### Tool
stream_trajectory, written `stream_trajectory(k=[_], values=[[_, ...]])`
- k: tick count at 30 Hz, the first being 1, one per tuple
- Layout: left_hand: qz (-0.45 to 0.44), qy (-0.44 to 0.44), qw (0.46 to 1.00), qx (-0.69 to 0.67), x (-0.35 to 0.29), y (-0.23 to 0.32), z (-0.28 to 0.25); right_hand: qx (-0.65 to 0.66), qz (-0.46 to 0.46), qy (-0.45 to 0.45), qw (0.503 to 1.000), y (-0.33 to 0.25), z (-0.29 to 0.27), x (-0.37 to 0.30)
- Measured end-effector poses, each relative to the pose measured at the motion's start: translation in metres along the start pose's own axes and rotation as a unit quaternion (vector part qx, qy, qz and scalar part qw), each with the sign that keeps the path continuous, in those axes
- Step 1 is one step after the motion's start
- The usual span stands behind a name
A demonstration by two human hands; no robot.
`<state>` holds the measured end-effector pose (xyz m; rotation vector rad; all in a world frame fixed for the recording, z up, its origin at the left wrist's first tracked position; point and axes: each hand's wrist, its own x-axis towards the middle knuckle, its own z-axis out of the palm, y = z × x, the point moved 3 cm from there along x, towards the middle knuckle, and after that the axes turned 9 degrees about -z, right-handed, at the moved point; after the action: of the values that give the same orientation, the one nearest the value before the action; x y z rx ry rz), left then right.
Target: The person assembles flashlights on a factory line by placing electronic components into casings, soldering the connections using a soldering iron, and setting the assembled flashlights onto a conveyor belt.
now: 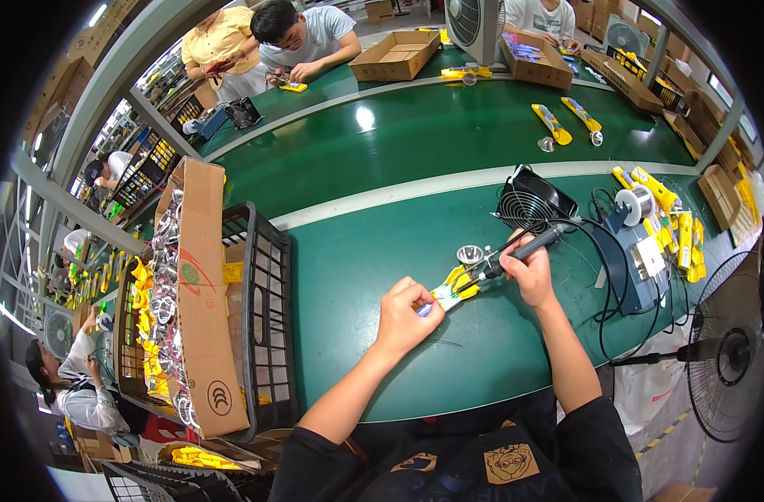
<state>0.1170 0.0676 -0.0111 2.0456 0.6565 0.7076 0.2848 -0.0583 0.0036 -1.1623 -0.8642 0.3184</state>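
My right hand (528,272) is closed round the black handle of a soldering iron (536,243). The iron's tip points down and left to the open yellow housing of a flashlight (462,279), which has white and blue parts inside. Whether the tip touches it I cannot tell. At the other end of the housing, my left hand (405,316) is closed on it, thumb and fingers pinched. Just beyond the housing lies a round silver reflector (470,253). Thin wires show around the housing and beside my left hand.
To the right stand a blue soldering station (629,251), a solder spool (635,203) and several yellow housings (685,238). A small black fan (534,199) stands ahead. At left, a cardboard box (206,326) of reflectors rests by a black crate (269,335). Co-workers sit beyond the green conveyor (357,159).
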Motion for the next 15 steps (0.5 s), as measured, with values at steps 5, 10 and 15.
stream_trajectory(k=[5,10,15], values=[[0.006,-0.01,1.0,0.004,0.0,0.001,-0.001,-0.013,0.013,-0.007,1.0,0.004,0.002,-0.001],[-0.001,-0.001,1.0,-0.018,0.0,0.001,0.0,-0.015,0.021,-0.018,1.0,0.007,0.002,-0.002],[-0.006,-0.004,1.0,-0.015,0.0,0.001,0.0,-0.005,0.034,-0.023,0.999,0.013,0.001,-0.003]])
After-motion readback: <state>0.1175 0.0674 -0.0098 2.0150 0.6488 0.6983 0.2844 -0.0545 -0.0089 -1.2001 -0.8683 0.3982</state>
